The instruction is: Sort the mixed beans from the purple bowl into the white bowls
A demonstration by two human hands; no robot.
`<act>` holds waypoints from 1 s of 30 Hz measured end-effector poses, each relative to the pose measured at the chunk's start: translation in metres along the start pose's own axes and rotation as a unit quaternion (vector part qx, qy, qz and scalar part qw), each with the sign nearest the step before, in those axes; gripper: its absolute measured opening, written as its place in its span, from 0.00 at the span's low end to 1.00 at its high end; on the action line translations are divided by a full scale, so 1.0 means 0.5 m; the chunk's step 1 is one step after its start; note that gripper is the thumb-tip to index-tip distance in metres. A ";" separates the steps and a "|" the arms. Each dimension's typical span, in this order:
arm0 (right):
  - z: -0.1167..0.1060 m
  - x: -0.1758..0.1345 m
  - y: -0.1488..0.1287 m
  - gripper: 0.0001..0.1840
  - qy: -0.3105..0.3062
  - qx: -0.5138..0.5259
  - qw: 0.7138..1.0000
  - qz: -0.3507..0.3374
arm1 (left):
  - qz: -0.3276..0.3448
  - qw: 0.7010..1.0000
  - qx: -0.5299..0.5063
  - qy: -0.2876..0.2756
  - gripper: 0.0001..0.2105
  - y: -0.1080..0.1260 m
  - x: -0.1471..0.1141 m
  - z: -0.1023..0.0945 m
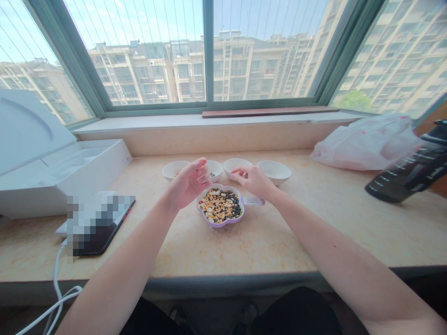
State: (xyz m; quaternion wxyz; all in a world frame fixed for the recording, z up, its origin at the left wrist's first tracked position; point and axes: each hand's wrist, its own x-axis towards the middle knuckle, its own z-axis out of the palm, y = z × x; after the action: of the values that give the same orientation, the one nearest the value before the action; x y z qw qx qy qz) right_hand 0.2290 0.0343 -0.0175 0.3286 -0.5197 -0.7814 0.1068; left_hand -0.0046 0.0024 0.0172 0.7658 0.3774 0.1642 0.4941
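Note:
A purple-rimmed flower-shaped bowl [199, 210] holds mixed black beans, yellow beans and pale, flat pieces. My left hand [191, 182] is raised at its upper left, palm turned inward and fingers curled; whatever they enclose is hidden. Behind that hand are the leftmost white bowl [171, 168], with a few small bits in it, and a second white bowl [216, 168] holding some dark bits. My right hand [254, 180] reaches over the front rim of a third white bowl [238, 164], fingertips pinched together. To its right is a fourth white bowl [279, 171].
On the left, an open white box [73, 181] stands behind a dark phone [104, 232] and a white cable [57, 274]. A plastic bag [366, 142] and a dark bottle [408, 163] are on the right. A small label [254, 201] lies beside the purple-rimmed bowl.

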 end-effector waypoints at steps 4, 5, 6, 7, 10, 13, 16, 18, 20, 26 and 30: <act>-0.001 -0.001 -0.002 0.14 -0.003 -0.001 1.000 0.006 | -0.024 0.999 -0.020 -0.010 0.06 -0.003 0.001 -0.003; -0.001 -0.001 -0.003 0.14 -0.004 0.000 1.000 0.007 | -0.028 0.999 -0.020 -0.011 0.07 -0.004 0.001 -0.002; -0.001 -0.001 -0.003 0.14 -0.005 0.002 1.000 0.007 | -0.032 0.999 -0.017 -0.010 0.07 -0.004 0.001 -0.002; -0.001 -0.001 -0.003 0.14 -0.006 0.004 1.000 0.007 | -0.033 0.999 -0.011 -0.008 0.07 -0.005 0.001 0.000; -0.001 -0.003 -0.003 0.14 -0.008 0.000 1.000 0.011 | -0.026 0.999 0.022 0.005 0.08 -0.010 0.001 0.004; 0.000 -0.004 -0.002 0.15 -0.009 -0.002 1.000 0.010 | -0.003 0.997 0.073 0.015 0.10 -0.018 0.002 0.005; 0.000 -0.003 -0.001 0.15 -0.007 0.010 1.000 0.001 | 0.025 0.991 0.133 0.016 0.12 -0.028 0.005 0.002; 0.000 -0.002 -0.003 0.16 -0.010 0.038 0.999 -0.009 | 0.055 0.978 0.200 0.026 0.12 -0.037 0.008 -0.001; 0.000 -0.001 -0.008 0.19 -0.024 0.090 0.995 -0.021 | 0.109 0.939 0.323 0.052 0.10 -0.046 0.010 -0.006; -0.005 -0.009 -0.033 0.29 -0.152 0.279 0.948 0.031 | 0.218 0.756 0.616 0.038 0.03 -0.074 0.012 -0.017; -0.007 -0.016 -0.039 0.28 -0.228 0.345 0.910 0.039 | 0.244 0.723 0.646 0.031 0.04 -0.075 0.013 -0.020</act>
State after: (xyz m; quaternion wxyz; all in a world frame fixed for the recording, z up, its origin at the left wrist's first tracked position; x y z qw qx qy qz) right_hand 0.2185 0.0179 -0.0081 0.2955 -0.3652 -0.7287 0.4983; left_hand 0.0159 0.0039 -0.0161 0.1843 0.7922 0.3691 0.4496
